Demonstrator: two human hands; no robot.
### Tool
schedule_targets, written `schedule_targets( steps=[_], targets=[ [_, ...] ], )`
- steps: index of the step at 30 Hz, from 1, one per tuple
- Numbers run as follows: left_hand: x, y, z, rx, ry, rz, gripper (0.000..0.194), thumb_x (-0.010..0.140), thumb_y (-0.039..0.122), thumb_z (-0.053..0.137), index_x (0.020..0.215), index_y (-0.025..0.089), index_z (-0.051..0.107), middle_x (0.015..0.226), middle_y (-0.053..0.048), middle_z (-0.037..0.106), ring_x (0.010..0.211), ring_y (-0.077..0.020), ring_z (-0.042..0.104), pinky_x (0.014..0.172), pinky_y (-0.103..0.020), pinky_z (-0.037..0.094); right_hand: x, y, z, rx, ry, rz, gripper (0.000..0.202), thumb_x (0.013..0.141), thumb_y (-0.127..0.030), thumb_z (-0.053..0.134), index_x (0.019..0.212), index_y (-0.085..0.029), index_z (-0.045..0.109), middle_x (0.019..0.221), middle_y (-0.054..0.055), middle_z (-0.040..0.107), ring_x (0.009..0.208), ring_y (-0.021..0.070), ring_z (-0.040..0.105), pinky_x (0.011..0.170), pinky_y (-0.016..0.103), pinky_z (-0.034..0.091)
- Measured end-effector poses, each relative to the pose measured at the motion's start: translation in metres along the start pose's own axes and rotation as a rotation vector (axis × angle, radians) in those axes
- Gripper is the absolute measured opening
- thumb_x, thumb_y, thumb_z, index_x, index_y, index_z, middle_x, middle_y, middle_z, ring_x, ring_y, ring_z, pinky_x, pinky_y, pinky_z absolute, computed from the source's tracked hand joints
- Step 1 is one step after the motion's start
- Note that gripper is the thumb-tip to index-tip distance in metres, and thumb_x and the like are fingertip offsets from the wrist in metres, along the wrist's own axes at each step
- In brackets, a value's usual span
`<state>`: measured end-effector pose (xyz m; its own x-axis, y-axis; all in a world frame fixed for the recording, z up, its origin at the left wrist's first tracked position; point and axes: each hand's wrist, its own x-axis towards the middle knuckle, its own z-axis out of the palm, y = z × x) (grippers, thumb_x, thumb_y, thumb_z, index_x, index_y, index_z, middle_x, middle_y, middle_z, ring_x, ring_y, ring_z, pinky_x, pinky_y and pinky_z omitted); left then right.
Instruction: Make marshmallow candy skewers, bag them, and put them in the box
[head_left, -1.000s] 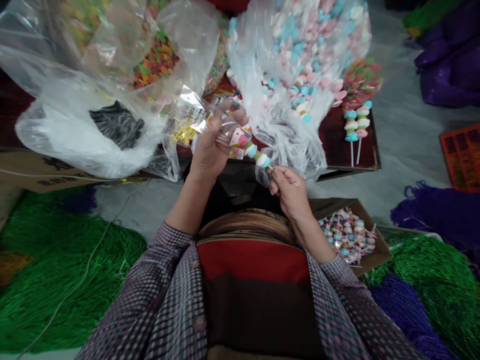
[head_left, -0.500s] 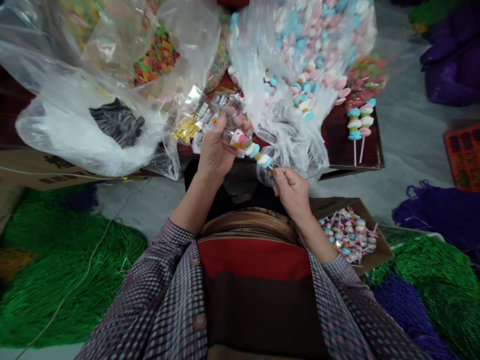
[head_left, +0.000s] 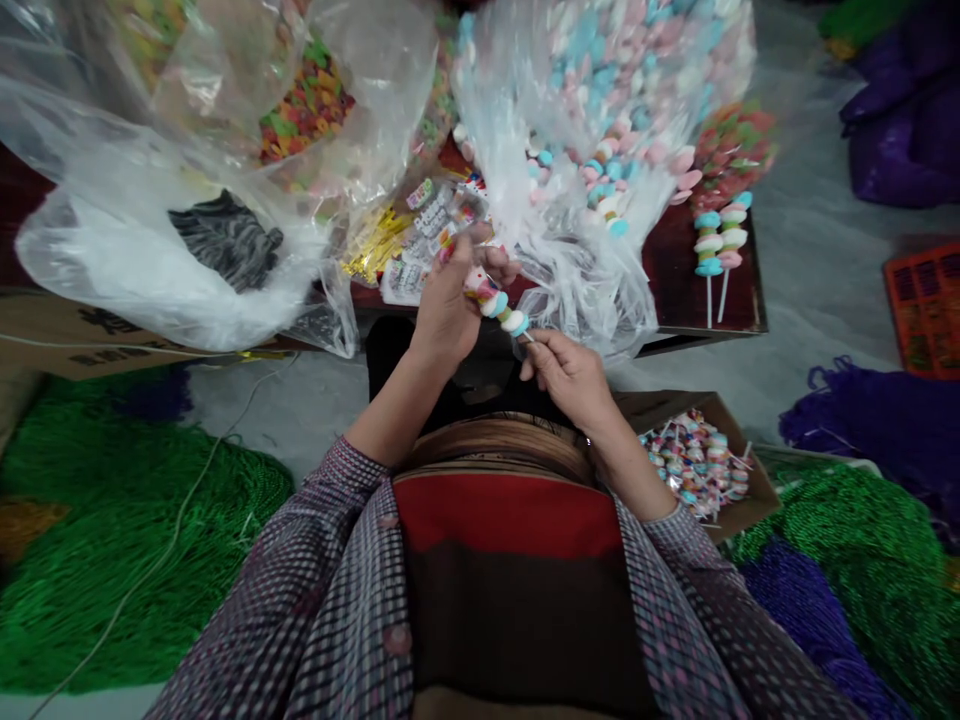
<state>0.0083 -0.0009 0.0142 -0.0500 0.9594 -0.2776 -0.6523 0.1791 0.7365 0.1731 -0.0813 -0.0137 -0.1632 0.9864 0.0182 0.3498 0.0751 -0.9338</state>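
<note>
A candy skewer point(head_left: 500, 309) with blue, white and green pieces slants between my two hands. Its stick end is pinched by the fingers of my right hand point(head_left: 562, 372). Around its upper end my left hand point(head_left: 455, 300) is closed on a clear printed wrapper point(head_left: 480, 286) that covers the top pieces. Just behind my left hand lie more printed wrappers point(head_left: 431, 222) and a bunch of gold ties point(head_left: 375, 243). Two unwrapped candy skewers point(head_left: 720, 240) rest side by side near the table's right corner.
Bags of marshmallows point(head_left: 615, 70) and gummy rings point(head_left: 311, 105) stand at the back. A white bag holds dark ties point(head_left: 225, 240) at the left. An open box of wrapped skewers point(head_left: 694, 465) sits by my right forearm. Green strands point(head_left: 135, 540) cover the floor at the left.
The skewer and my right hand have shifted a little to the left. The wrapper now sits farther in my left hand, whose fingers have moved around the skewer's top.
</note>
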Motion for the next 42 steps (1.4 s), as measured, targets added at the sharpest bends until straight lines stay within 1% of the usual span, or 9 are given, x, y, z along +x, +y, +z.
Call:
schedule_targets(
  steps=[4,8,12,17,20,24,28,35,42],
  targets=[
    [0.009,0.024,-0.008,-0.003,0.089,0.076,0.032,0.102,0.052,0.051,0.113,0.030,0.072,0.099,-0.004,0.079,0.107,-0.0187,0.075,0.094,-0.030,0.058,0.001,-0.004,-0.015,0.162,-0.056,0.099,0.042,0.093,-0.064,0.062,0.094,-0.022,0.065,0.075,-0.003,0.073,0.047,0.0073,0.052,0.052,0.024,0.041],
    [0.009,0.029,-0.009,-0.008,0.124,0.091,0.034,0.102,0.053,0.052,0.119,0.030,0.070,0.104,-0.006,0.079,0.116,-0.0205,0.073,0.096,-0.031,0.058,0.010,-0.010,-0.018,0.444,0.041,0.170,0.042,0.081,-0.060,0.079,0.085,-0.023,0.060,0.071,-0.005,0.065,0.045,0.0049,0.042,0.044,0.022,0.032],
    [-0.004,0.007,0.003,-0.059,0.028,0.055,0.035,0.099,0.056,0.056,0.118,0.030,0.070,0.109,-0.007,0.079,0.121,-0.0240,0.071,0.099,-0.037,0.059,0.030,-0.020,0.009,0.619,0.148,0.207,0.044,0.080,-0.063,0.078,0.088,-0.026,0.057,0.054,-0.013,0.033,0.041,0.0049,0.020,0.038,0.022,0.016],
    [-0.017,-0.011,0.012,-0.084,-0.078,0.036,0.029,0.103,0.047,0.053,0.113,0.027,0.071,0.114,-0.006,0.079,0.129,-0.0248,0.068,0.102,-0.037,0.058,0.046,-0.024,0.041,0.637,0.165,0.238,0.053,0.074,-0.074,0.077,0.085,-0.026,0.057,0.053,-0.011,0.033,0.041,0.0060,0.024,0.037,0.024,0.023],
    [-0.014,-0.009,0.005,-0.055,-0.069,0.029,0.024,0.106,0.029,0.048,0.107,0.025,0.071,0.105,-0.001,0.079,0.115,-0.0181,0.073,0.097,-0.034,0.059,0.049,-0.017,0.039,0.577,0.222,0.231,0.049,0.077,-0.071,0.077,0.086,-0.026,0.059,0.055,-0.010,0.036,0.042,0.0066,0.026,0.038,0.025,0.027],
    [-0.002,-0.004,-0.013,0.000,0.003,0.054,0.013,0.094,0.012,0.066,0.086,0.022,0.070,0.083,0.003,0.076,0.077,-0.0089,0.070,0.074,-0.021,0.055,0.052,-0.007,0.025,0.510,0.291,0.200,0.050,0.076,-0.071,0.077,0.083,-0.026,0.057,0.057,-0.009,0.039,0.043,0.0064,0.027,0.040,0.025,0.025],
    [0.001,-0.004,-0.018,-0.001,0.027,0.051,0.014,0.084,0.018,0.082,0.083,0.023,0.069,0.071,0.005,0.069,0.067,-0.0071,0.065,0.063,-0.020,0.050,0.055,-0.003,0.021,0.455,0.354,0.164,0.051,0.079,-0.075,0.071,0.084,-0.026,0.059,0.057,-0.008,0.036,0.045,0.0073,0.029,0.043,0.026,0.023],
    [-0.008,-0.004,-0.004,-0.037,0.092,-0.040,0.036,0.093,0.038,0.073,0.068,0.020,0.055,0.054,0.009,0.050,0.044,-0.0035,0.045,0.046,-0.019,0.041,0.057,-0.005,0.029,0.545,0.467,0.138,0.061,0.069,-0.080,0.075,0.069,-0.024,0.052,0.053,-0.010,0.032,0.043,0.0047,0.027,0.041,0.025,0.019],
    [0.004,0.000,-0.010,-0.084,0.156,-0.076,0.045,0.097,0.056,0.061,0.069,0.021,0.053,0.049,0.007,0.047,0.041,-0.0047,0.046,0.043,-0.017,0.039,0.051,-0.015,0.013,0.486,0.375,0.035,0.057,0.075,-0.081,0.070,0.071,-0.025,0.058,0.050,-0.011,0.024,0.040,0.0062,0.024,0.040,0.024,0.021]
  ],
)
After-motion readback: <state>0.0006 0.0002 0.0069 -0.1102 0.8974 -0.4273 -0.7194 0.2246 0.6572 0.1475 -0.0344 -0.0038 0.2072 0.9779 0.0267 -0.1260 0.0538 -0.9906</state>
